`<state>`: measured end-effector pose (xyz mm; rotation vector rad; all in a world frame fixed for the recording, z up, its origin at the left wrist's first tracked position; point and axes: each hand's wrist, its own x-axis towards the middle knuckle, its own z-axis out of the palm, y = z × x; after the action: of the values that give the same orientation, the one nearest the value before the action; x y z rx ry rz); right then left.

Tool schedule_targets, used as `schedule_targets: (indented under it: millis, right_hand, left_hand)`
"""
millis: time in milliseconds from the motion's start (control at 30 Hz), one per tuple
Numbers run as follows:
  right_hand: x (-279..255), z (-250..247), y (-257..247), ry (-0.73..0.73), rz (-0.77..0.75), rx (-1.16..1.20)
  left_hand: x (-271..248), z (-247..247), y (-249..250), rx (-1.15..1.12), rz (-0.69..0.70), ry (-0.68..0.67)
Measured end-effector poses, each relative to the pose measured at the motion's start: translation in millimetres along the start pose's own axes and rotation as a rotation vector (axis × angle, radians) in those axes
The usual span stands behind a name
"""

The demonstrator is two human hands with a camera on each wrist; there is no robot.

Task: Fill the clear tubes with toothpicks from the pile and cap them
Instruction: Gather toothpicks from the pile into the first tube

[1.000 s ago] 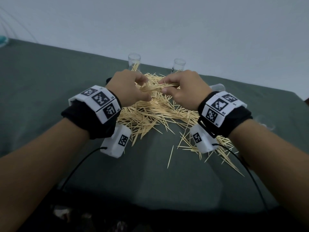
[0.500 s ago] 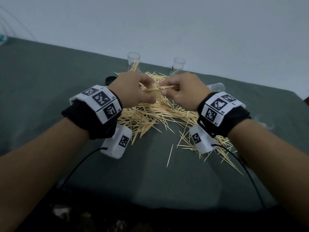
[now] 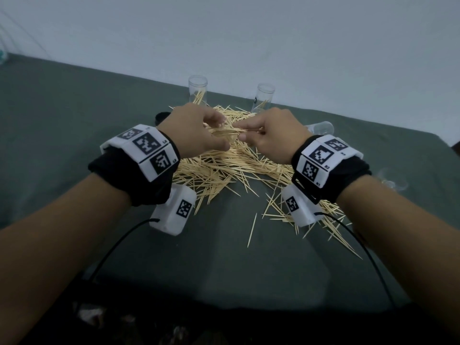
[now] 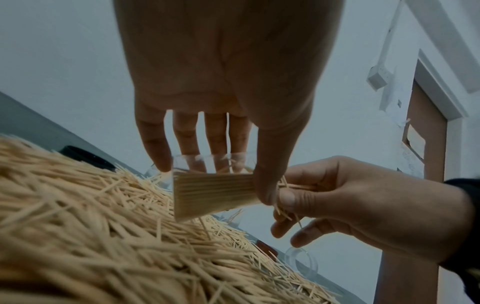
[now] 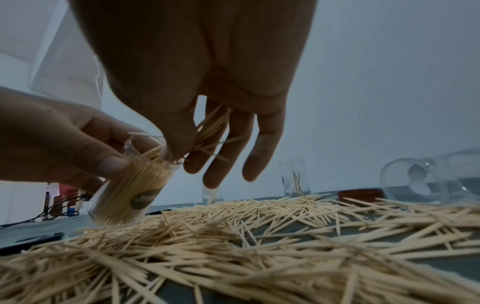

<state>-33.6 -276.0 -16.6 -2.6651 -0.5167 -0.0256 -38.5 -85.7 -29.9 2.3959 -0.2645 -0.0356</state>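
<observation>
Head view: since half a second ago the hands have barely moved; the left hand (image 3: 196,131) still grips a tube (image 3: 225,135) lying on its side over the pile (image 3: 224,168), and the right hand (image 3: 271,134) still pinches a bunch of toothpicks (image 3: 240,130) at the tube's mouth, the hands almost touching at the table's centre. At 12 o'clock from the hands stand two upright tubes, the left tube (image 3: 198,92) and the right tube (image 3: 265,97), each holding a few toothpicks. A tipped tube (image 3: 321,127) lies at 2 o'clock, a black cap (image 3: 161,117) at 10 o'clock. The table (image 3: 74,125) wears a grey-green cloth against a pale wall (image 3: 249,33). Left wrist view: the left hand (image 4: 226,72) curls fingers and thumb round the tube (image 4: 207,191), packed with toothpicks, its mouth pointing to 3 o'clock, where the right hand (image 4: 358,203) pinches loose toothpicks (image 4: 284,202). The pile (image 4: 103,236) fills the lower left; a black cap (image 4: 85,155) sits at 10 o'clock; a door frame shows at the right. Right wrist view: the right hand (image 5: 197,72) holds toothpicks (image 5: 211,125) between thumb and fingers above the mouth of the tube (image 5: 130,193), which the left hand (image 5: 59,139) grasps tilted. Beyond the pile (image 5: 259,236), a tube (image 5: 294,176) with a few toothpicks stands at 3 o'clock, beside a brown cap (image 5: 359,194) and the tipped tube (image 5: 428,181).
</observation>
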Motion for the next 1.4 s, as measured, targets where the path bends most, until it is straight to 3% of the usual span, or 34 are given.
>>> schedule_targets:
  millis: [367,600,800,967,1400]
  right_hand:
    - [-1.0,0.9,-2.1,-0.006,0.012,0.042]
    - [0.0,1.5,-2.3,-0.033,-0.013,-0.060]
    - [5.3,6.7,-1.4,0.115,-0.041,-0.027]
    - [5.6,7.1,1.4,0.155,-0.036,0.000]
    - [4.3,4.0,0.5,0.131,-0.079,0.024]
  left_hand:
    - [0.1,-0.7,-0.8,0.012,-0.022,0.025]
    - [-0.4,-0.1,-1.6,0.027,-0.014,0.020]
    - [-1.0,4.2,2.0,0.004,0.019,-0.005]
    - [-0.7,6.4,3.7,0.014,0.037,-0.008]
    - [-0.3,4.1,0.4,-0.015,0.020,-0.014]
